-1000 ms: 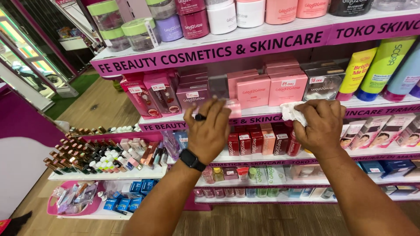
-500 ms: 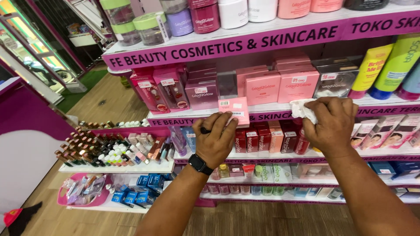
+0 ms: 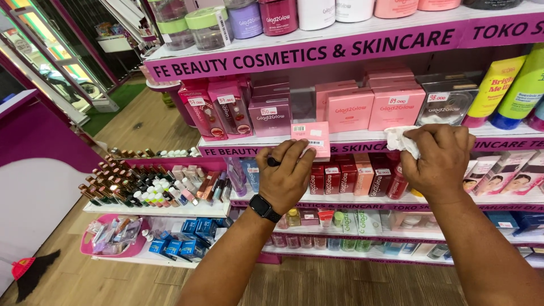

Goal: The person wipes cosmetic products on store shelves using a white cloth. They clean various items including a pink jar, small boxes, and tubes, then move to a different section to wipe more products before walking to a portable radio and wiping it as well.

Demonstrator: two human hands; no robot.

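Fingers [image 3: 300, 161] of our left hand [image 3: 286, 178] pinched a small pink box [image 3: 311, 137] by its lower edge, just in front of the shelf edge [image 3: 351, 137]. Our right hand [image 3: 439, 158] was closed around a crumpled white cloth [image 3: 401, 140], pressed against that same shelf edge beside the pink cartons [image 3: 368, 105].

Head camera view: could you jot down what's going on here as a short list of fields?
Place: shop shelves stocked with cosmetics
Left hand: holds a small pink box at the shelf edge, with a dark pen-like thing tucked under the fingers
Left wrist: black watch
Right hand: grips a crumpled white cloth against the shelf edge
Behind the hands: pink boxes standing in rows
Lower left: rack of small bottles
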